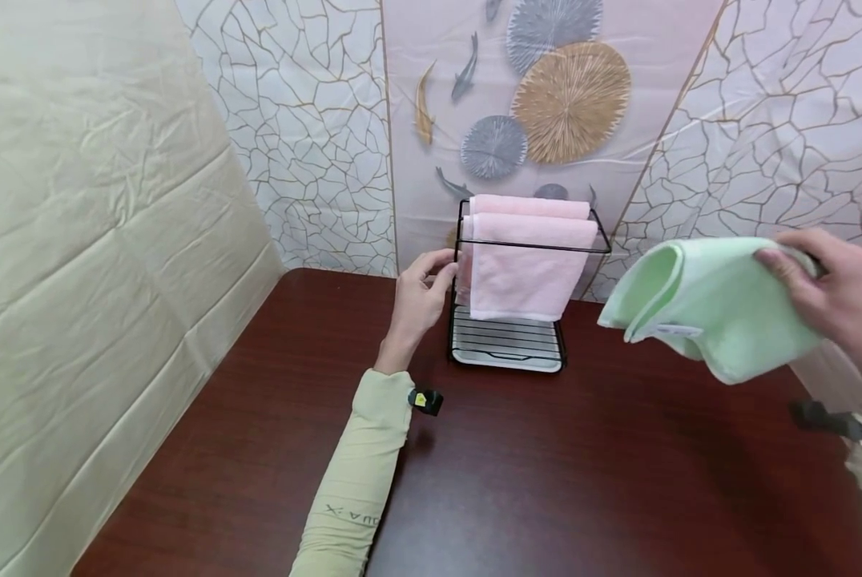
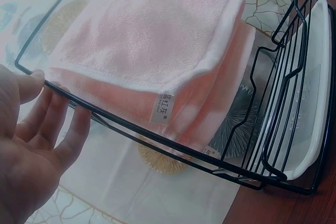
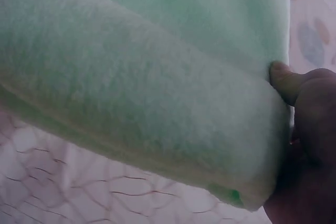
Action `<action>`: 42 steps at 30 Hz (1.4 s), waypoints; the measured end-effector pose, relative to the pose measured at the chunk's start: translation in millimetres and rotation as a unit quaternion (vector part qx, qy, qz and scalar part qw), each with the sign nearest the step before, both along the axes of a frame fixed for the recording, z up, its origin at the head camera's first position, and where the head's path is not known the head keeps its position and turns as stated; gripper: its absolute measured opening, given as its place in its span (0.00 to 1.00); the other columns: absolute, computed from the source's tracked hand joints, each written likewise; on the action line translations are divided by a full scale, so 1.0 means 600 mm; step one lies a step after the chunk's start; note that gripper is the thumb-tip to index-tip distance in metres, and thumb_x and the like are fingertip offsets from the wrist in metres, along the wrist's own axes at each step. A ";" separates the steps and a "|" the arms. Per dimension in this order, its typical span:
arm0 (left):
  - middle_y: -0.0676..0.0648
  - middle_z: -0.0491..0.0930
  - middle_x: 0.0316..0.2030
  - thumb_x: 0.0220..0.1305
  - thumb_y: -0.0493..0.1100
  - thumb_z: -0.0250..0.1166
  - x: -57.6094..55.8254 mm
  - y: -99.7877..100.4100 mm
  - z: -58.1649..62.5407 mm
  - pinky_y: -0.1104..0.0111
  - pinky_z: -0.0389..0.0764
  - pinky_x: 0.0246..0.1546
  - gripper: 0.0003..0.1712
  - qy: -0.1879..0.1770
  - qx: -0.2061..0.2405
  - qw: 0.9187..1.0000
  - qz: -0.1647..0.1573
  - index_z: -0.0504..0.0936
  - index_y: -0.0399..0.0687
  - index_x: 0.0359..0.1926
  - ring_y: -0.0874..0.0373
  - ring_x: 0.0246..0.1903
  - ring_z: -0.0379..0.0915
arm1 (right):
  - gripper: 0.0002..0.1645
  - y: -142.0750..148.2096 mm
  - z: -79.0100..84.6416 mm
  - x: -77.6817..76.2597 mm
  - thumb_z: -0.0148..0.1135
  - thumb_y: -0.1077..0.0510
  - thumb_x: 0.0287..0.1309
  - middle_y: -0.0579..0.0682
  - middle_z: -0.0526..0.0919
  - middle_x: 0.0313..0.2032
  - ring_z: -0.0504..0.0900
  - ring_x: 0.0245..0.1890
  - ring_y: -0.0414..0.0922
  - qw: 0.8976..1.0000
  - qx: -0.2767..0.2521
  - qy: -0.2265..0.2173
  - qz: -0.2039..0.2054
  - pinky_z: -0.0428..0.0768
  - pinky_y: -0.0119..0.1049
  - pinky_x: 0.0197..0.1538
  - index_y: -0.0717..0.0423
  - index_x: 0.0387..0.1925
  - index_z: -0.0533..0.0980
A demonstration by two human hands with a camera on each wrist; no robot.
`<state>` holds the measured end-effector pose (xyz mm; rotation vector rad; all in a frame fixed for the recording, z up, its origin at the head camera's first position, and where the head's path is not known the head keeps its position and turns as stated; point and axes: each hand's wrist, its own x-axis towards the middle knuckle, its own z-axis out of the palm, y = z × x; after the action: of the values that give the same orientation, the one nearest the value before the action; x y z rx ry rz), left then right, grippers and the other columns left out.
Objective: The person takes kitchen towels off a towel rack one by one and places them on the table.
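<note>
Beside the back wall stands a black wire rack (image 1: pixel 506 355), with pink towels (image 1: pixel 528 268) folded over its upper bars. My left hand (image 1: pixel 418 298) pinches the rack's left upright; in the left wrist view, the thumb and fingers (image 2: pixel 77 132) meet around the black wire. A folded green towel (image 1: pixel 737 308) hangs in the air to the right of the rack. My right hand (image 1: pixel 845 288) grips it by its right end, the thumb on top. The right wrist view shows that thumb pressed on the green towel (image 3: pixel 147 87), with the other fingers mostly hidden.
A white tray (image 2: pixel 310 103) lies in the rack's base under the wires. The rack stands at the far part of the dark red-brown table (image 1: pixel 517 481). Behind it hangs a patterned wall cloth (image 1: pixel 316 120), and a pale cloth wall (image 1: pixel 106 240) borders the left side.
</note>
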<state>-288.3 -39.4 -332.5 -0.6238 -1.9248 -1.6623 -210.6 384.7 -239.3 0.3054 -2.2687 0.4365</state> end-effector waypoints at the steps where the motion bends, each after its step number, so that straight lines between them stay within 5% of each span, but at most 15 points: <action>1: 0.32 0.82 0.44 0.67 0.31 0.61 0.000 0.000 0.000 0.53 0.83 0.41 0.12 0.000 0.000 1.000 0.001 0.82 0.29 0.48 0.41 0.41 0.81 | 0.16 0.002 -0.010 -0.001 0.66 0.54 0.62 0.05 0.68 0.29 0.56 0.25 0.08 1.000 0.010 0.003 -0.001 0.60 0.17 0.25 0.65 0.42 0.81; 4: 0.32 0.82 0.44 0.67 0.32 0.61 -0.002 -0.002 0.001 0.52 0.83 0.42 0.12 -0.002 -0.001 1.000 0.006 0.82 0.30 0.49 0.41 0.42 0.81 | 0.13 0.005 -0.035 -0.007 0.68 0.55 0.60 0.04 0.67 0.29 0.56 0.25 0.09 0.999 0.039 0.003 0.010 0.61 0.24 0.27 0.61 0.40 0.83; 5: 0.32 0.82 0.44 0.67 0.32 0.61 -0.002 -0.002 0.000 0.51 0.83 0.42 0.12 -0.002 -0.001 1.000 0.007 0.82 0.29 0.49 0.41 0.42 0.81 | 0.11 0.006 -0.043 -0.009 0.68 0.56 0.59 0.00 0.60 0.31 0.57 0.25 0.10 0.999 0.037 -0.006 0.015 0.62 0.24 0.27 0.59 0.39 0.83; 10: 0.32 0.82 0.44 0.67 0.31 0.61 -0.003 -0.002 -0.001 0.51 0.83 0.42 0.12 -0.003 -0.002 1.000 0.003 0.82 0.29 0.48 0.41 0.41 0.81 | 0.06 0.006 -0.077 -0.024 0.69 0.57 0.58 0.04 0.64 0.29 0.61 0.23 0.15 0.997 0.049 -0.051 0.026 0.63 0.26 0.27 0.52 0.37 0.84; 14: 0.32 0.82 0.44 0.67 0.31 0.61 0.000 0.000 0.000 0.56 0.84 0.42 0.12 -0.005 -0.009 1.000 -0.002 0.82 0.30 0.48 0.41 0.41 0.81 | 0.05 0.005 -0.101 -0.031 0.70 0.56 0.57 0.30 0.81 0.25 0.66 0.22 0.24 0.994 0.077 -0.077 0.030 0.63 0.26 0.26 0.50 0.36 0.84; 17: 0.33 0.82 0.44 0.67 0.31 0.61 0.002 0.000 0.003 0.61 0.83 0.41 0.12 -0.007 -0.014 1.000 0.001 0.82 0.30 0.49 0.41 0.42 0.81 | 0.04 0.006 -0.114 -0.038 0.70 0.56 0.57 0.50 0.85 0.26 0.69 0.22 0.28 0.991 0.083 -0.096 0.040 0.64 0.27 0.28 0.49 0.35 0.84; 22: 0.33 0.83 0.45 0.67 0.32 0.61 -0.010 0.002 -0.006 0.60 0.83 0.41 0.12 -0.008 -0.016 1.000 0.011 0.82 0.31 0.49 0.42 0.42 0.81 | 0.02 0.015 -0.134 -0.065 0.68 0.55 0.59 0.51 0.84 0.28 0.71 0.25 0.32 0.985 0.084 -0.144 0.033 0.69 0.38 0.31 0.48 0.34 0.82; 29: 0.39 0.83 0.44 0.68 0.37 0.62 -0.046 0.003 -0.041 0.67 0.83 0.38 0.13 -0.013 -0.012 1.000 0.016 0.83 0.35 0.50 0.48 0.42 0.82 | 0.09 0.027 -0.164 -0.112 0.62 0.54 0.65 0.61 0.86 0.32 0.80 0.29 0.59 0.977 0.109 -0.184 0.025 0.70 0.53 0.30 0.55 0.35 0.82; 33: 0.42 0.84 0.44 0.68 0.38 0.63 -0.050 0.002 -0.046 0.72 0.81 0.37 0.13 -0.004 -0.012 1.000 0.013 0.83 0.36 0.50 0.52 0.42 0.82 | 0.09 0.026 -0.178 -0.143 0.62 0.56 0.65 0.63 0.86 0.31 0.81 0.27 0.61 0.971 0.128 -0.199 0.016 0.72 0.57 0.30 0.58 0.37 0.82; 42: 0.41 0.84 0.44 0.69 0.40 0.62 -0.050 0.001 -0.048 0.61 0.83 0.38 0.13 0.005 -0.011 1.000 0.011 0.83 0.38 0.50 0.49 0.41 0.82 | 0.12 0.019 -0.213 -0.208 0.59 0.58 0.65 0.69 0.84 0.41 0.81 0.37 0.69 0.956 0.147 -0.255 0.003 0.75 0.61 0.34 0.64 0.44 0.80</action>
<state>-318.1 -38.8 -361.2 -0.6169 -1.9395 -1.6238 -335.4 396.2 -366.9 0.3834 -2.8485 0.1883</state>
